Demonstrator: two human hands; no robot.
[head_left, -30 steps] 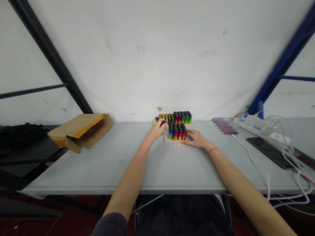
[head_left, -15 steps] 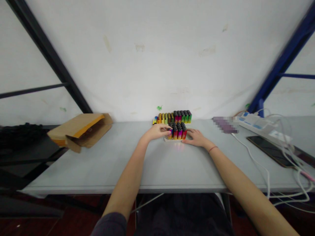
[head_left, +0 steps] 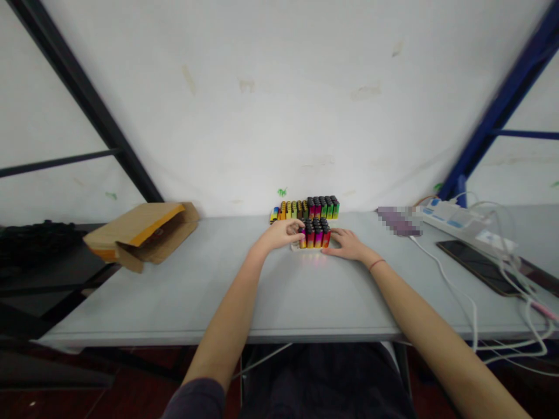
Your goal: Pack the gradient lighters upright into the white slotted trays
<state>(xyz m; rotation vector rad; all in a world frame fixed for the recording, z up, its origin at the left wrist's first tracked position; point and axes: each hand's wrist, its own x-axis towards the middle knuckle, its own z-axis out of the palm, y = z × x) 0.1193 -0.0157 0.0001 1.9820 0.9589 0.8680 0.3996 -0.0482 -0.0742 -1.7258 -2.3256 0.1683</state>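
Several colourful lighters [head_left: 318, 237] with dark tops stand upright in rows in a pale tray [head_left: 309, 250] on the table. My left hand [head_left: 279, 234] is at the tray's left end, thumb and fingers closed around a lighter [head_left: 302, 241] at the near left corner. At the right end, my right hand [head_left: 348, 244] grips the tray, its thumb by the near corner and its fingers reaching along the side. Just behind stands a second block of lighters [head_left: 323, 205], black-topped on the right and yellow-topped on the left. My left fingertips are partly hidden.
An open brown cardboard package [head_left: 140, 230] lies at the left of the grey table [head_left: 305, 302]. On the right are a white power strip [head_left: 467, 224], a dark phone [head_left: 478, 266], a blurred-out purple item [head_left: 399, 221] and loose white cables [head_left: 449, 276]. A wall rises behind.
Both hands stay at the ends of the tray. My left fingers have shifted very slightly at the corner lighter; the view has moved a little.
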